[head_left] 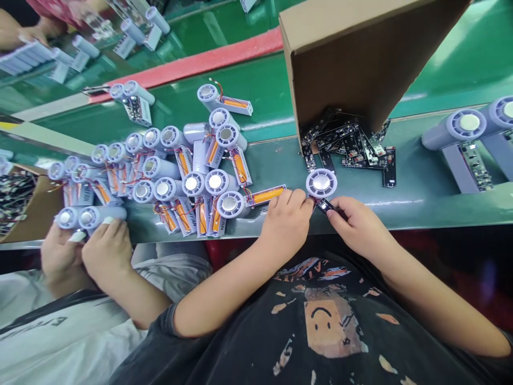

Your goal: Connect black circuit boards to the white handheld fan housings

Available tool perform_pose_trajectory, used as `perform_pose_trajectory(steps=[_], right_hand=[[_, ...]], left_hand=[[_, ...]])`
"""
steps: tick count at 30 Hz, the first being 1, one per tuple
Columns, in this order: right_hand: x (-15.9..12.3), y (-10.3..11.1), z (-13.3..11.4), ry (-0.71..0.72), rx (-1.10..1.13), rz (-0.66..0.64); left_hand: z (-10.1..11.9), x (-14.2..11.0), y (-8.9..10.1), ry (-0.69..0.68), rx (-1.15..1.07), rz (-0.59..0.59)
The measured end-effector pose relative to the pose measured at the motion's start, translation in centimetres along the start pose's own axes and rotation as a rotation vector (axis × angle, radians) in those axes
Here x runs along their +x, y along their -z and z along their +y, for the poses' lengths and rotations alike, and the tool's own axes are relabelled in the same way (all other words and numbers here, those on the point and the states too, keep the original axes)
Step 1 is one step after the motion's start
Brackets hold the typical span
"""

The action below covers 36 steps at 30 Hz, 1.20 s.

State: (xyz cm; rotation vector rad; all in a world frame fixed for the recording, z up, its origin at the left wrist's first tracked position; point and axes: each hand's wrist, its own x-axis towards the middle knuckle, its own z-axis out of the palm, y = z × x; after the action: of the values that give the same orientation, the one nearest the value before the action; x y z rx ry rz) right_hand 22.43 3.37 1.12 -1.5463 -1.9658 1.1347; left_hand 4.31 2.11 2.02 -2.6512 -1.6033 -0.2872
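Observation:
A purple fan unit with a round, silver-centred head is at the bench's front edge, between and just beyond my hands. My left hand is closed, its fingertips beside the fan's lower left rim. What they pinch is hidden. My right hand grips a small black circuit board between thumb and fingers, just below the fan head. The board's left end reaches close to my left fingertips. Another fan unit lies left of my left hand, its open handle showing an orange battery and thin wires.
A cardboard box lies open toward me, with loose black circuit boards spilling out. Several fan units crowd the bench to the left; more stand at right. A co-worker's hands hold fan units at far left.

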Motion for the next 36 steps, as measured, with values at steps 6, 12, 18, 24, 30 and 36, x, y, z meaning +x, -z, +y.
perform_pose_trajectory(steps=[6,12,18,24,30,36], right_hand=[[-0.5,0.4,1.2,0.019,0.108,0.121],[-0.8,0.9,1.0,0.28,-0.11,0.272],[-1.4,0.4,0.4,0.31,-0.313,0.279],[-1.6,0.0,0.2,0.29,-0.395,0.355],[-1.9,0.4,-0.1,0.267,-0.477,0.306],[-1.5,0.5,-0.4,0.248,-0.493,0.282]], left_hand=[[0.0,-1.9,-0.5,-0.069,-0.219,-0.044],[-0.2,-1.7,-1.0,-0.15,-0.027,0.053],[-0.5,-1.3,-0.2,-0.179,-0.116,0.187],[-1.9,0.8,-0.3,-0.12,-0.137,0.182],[-2.5,2.3,-0.6,-0.134,-0.148,0.108],[-2.6,2.1,-0.9,-0.119,-0.186,0.123]])
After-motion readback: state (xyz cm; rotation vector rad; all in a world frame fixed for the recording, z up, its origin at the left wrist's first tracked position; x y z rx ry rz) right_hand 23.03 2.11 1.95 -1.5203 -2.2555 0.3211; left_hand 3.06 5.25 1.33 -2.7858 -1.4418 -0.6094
